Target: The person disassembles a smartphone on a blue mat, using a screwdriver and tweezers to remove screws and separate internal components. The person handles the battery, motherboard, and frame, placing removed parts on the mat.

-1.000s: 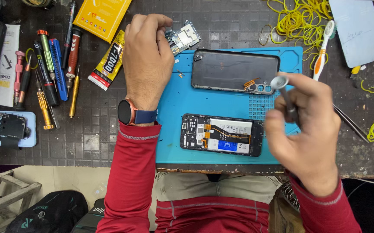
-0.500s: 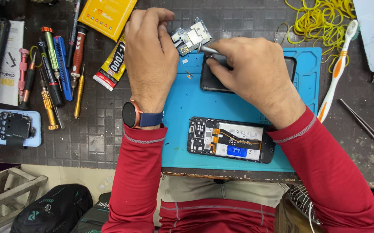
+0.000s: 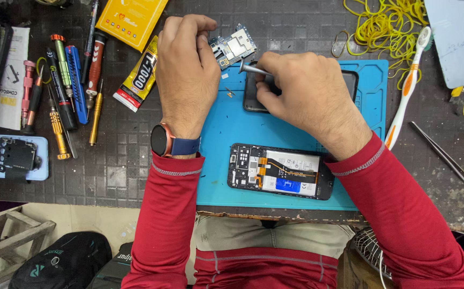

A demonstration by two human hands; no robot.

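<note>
My left hand point(image 3: 185, 69) rests at the top left corner of a blue work mat point(image 3: 226, 160) and pinches a small green circuit board point(image 3: 234, 49) between thumb and fingers. My right hand point(image 3: 306, 93) grips a thin metal tool point(image 3: 253, 68) whose tip points at the board. Under my right hand lies a dark phone back cover point(image 3: 351, 81), mostly hidden. An opened phone point(image 3: 281, 171) with its insides showing lies near the mat's front edge.
Several screwdrivers point(image 3: 63, 80) and a yellow glue tube point(image 3: 138, 75) lie left of the mat. A phone shell point(image 3: 9, 158) sits far left. On the right are a toothbrush point(image 3: 407, 88), tweezers point(image 3: 439, 152) and yellow rubber bands point(image 3: 384, 29).
My right hand came from the near right side of the mat up to the circuit board, bringing the metal tool with it. My left hand stayed on the board.
</note>
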